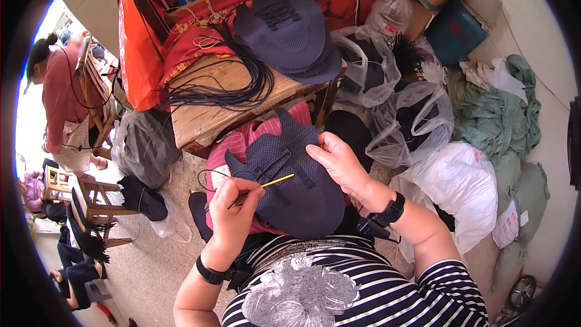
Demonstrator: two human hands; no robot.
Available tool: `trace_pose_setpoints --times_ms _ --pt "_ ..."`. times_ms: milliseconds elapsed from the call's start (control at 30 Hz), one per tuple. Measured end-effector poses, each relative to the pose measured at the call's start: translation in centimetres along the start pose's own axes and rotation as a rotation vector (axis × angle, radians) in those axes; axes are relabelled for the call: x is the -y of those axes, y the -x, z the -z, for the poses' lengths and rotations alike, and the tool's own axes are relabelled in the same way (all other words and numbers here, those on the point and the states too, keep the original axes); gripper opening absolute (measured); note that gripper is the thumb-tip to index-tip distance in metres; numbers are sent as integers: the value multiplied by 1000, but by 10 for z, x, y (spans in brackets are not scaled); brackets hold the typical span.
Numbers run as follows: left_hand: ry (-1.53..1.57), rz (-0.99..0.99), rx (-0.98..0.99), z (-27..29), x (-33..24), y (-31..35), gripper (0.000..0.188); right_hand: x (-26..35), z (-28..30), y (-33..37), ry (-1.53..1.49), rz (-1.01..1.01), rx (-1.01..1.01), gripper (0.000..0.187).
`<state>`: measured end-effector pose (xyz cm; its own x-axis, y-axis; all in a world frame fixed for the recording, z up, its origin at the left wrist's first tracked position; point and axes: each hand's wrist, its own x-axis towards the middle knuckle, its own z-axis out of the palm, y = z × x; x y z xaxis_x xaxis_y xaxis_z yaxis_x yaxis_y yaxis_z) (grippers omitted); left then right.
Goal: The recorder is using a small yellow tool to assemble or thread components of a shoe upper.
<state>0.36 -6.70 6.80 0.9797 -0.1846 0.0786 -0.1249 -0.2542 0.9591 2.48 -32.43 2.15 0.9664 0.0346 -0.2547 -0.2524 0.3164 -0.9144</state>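
A dark blue mesh shoe upper (308, 209) lies across my lap on a red striped cloth (221, 152). Dark cord is threaded through its middle in slanting rows. My right hand (334, 158) pinches the upper's right edge between thumb and fingers. Over its left side, my left hand (235, 201) is closed on a thin yellow needle-like stick (277, 180), whose tip points right across the threaded rows. A loop of dark cord (203, 172) curves out beside that hand. Whether the cord is fixed to the stick is hidden by my fingers.
Ahead stands a wooden table (212, 79) bearing a bundle of dark cords (260, 85) and a stack of similar uppers (290, 30). Plastic bags (417, 121) and green cloth (496, 127) crowd the right. At left are wooden stools (97, 197) and another person (66, 85).
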Motion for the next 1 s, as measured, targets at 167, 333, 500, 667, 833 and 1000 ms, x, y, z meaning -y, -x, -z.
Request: trace_pose_setpoints --times_ms 167,333,500,667,833,1000 --pt "-87 -115 -28 -8 -5 -6 16 -9 -5 0 -25 31 -21 19" --pt "-59 -83 43 -13 4 -4 15 -8 -2 1 43 25 -39 19" --pt "-203 -146 125 -5 2 -5 10 26 -3 22 1115 826 -195 46" --pt "-214 -122 149 -6 -8 -11 10 10 -4 36 678 405 42 46" --pt "-120 -50 140 -15 -12 -15 10 7 0 32 648 395 104 44" --pt "-153 -138 163 -27 -10 -17 12 8 -3 29 643 389 128 41"
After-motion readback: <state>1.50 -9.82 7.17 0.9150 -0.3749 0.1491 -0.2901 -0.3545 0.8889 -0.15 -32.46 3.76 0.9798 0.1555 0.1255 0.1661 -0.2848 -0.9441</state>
